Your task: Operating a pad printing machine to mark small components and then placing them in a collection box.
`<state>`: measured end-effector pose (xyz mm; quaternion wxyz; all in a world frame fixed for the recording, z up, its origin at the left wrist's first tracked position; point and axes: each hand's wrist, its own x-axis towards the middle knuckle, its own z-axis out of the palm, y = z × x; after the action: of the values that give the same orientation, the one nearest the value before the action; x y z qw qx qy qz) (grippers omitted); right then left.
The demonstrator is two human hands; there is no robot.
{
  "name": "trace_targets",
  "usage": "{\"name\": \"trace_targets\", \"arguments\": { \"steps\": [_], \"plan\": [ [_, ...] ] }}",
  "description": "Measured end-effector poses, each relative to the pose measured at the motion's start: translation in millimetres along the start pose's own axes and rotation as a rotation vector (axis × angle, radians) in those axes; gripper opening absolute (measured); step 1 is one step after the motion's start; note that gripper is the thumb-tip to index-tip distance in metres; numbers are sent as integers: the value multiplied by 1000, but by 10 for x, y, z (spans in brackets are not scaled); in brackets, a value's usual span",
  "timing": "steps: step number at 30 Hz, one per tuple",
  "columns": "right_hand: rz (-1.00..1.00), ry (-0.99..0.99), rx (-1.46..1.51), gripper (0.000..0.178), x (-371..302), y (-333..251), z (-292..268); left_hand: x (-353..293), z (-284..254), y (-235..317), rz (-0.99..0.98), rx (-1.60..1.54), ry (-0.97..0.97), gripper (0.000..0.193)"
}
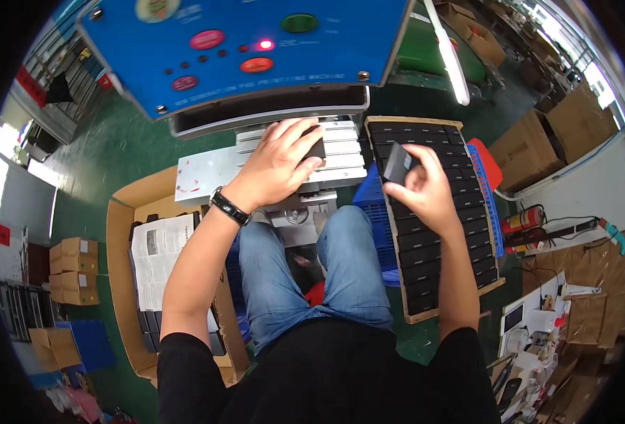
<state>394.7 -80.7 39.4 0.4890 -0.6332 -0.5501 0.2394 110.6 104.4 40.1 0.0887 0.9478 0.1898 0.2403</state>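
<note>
My left hand point(278, 159) lies over the slotted metal bed point(344, 147) of a machine. Its fingers and thumb hold a flat black rectangular piece point(317, 148) against the bed, partly hidden by the fingers. On the right, my right hand point(429, 189) grips a second black rectangular piece point(396, 164) between thumb and fingers, tilted and raised above a wooden-edged tray point(397, 244). Rows of similar black pieces point(436, 244) fill that tray, some bearing small pale marks.
The machine's blue control panel point(235, 67) with coloured buttons overhangs the bed. A cardboard box point(120, 283) at my left holds black pieces under a printed sheet point(158, 247). Blue plastic crates point(372, 212) sit below the tray. A white rod point(450, 60) hangs at the upper right.
</note>
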Motion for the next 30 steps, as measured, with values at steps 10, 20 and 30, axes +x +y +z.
{"name": "trace_targets", "arguments": {
  "steps": [10,20,30],
  "plan": [
    [317,344,-630,63,-1552,1023,-547,-570,-136,512,80,-135,-74,78],
    [170,418,-1043,76,-1447,1138,116,-3176,-462,441,-487,91,103,74],
    [77,374,-1062,60,-1254,780,190,-4551,-973,715,-424,66,-689,87]
  ]
}}
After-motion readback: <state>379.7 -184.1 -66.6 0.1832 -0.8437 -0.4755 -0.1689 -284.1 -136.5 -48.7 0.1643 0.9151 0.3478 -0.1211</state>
